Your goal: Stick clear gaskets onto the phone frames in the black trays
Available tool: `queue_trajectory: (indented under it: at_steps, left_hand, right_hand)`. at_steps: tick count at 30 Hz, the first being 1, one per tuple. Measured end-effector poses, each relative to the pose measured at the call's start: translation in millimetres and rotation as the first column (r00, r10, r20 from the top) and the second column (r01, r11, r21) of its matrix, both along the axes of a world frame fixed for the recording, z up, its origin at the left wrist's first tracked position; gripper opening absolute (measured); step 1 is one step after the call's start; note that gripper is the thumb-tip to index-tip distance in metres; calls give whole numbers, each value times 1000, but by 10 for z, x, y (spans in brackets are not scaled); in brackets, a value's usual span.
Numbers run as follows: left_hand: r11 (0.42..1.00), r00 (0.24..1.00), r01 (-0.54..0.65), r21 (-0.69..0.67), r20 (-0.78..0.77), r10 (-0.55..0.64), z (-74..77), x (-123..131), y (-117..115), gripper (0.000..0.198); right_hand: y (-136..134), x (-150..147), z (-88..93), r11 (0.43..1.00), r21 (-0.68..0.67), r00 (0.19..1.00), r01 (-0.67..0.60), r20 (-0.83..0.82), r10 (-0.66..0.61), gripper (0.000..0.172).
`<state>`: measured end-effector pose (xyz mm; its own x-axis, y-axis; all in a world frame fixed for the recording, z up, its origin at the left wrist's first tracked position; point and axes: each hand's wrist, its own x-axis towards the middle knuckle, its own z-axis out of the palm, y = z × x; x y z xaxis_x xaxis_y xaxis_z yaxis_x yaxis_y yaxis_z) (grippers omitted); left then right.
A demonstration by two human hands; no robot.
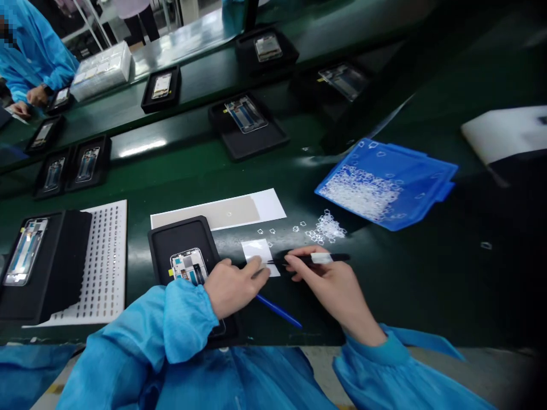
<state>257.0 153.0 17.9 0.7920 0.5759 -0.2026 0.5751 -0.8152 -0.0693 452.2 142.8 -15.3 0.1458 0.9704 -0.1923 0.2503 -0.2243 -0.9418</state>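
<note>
My left hand [233,285] rests on the green table, its fingers pressed down on the edge of a small white square sheet [257,251]. Just left of it a black tray [182,245] holds a phone frame [189,266], partly under my wrist. My right hand [331,282] pinches black tweezers [314,259] with a white label, their tips pointing left onto the white sheet. A blue pen [280,311] lies on the table below my hands. Tiny clear square parts [328,226] lie scattered just beyond the tweezers.
A blue tray [421,179] of several clear parts sits at the right. A white strip of backing paper [222,212] lies behind the black tray. At the left a perforated white sheet [106,262] and another tray with a phone frame [25,250]. More trays ride the far belt; a person in blue [34,57] works at the far left.
</note>
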Motion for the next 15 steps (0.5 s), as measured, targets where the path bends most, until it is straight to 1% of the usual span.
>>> queue_trajectory:
  at_steps: [3, 6, 10, 15]
  left_hand:
    - [1000, 999, -1, -18, -35, 0, -5, 1, 15, 39]
    - [999, 999, -6, -36, -49, 4, 8, -15, 19, 40]
    - [999, 998, -9, -51, -59, 6, 16, -7, 17, 42]
    - [999, 999, 0, -34, -39, -2, -30, -20, 9, 44]
  right_hand:
    - [-17, 13, -86, 999, 30, 998, 28, 53, -30, 45]
    - [-33, 28, -137, 999, 49, 995, -9, 100, 4, 42]
    - [-25, 30, -115, 999, 35, 994, -21, 105, 17, 41]
    - [-13, 8, -60, 1000, 30, 996, 5, 92, -7, 38]
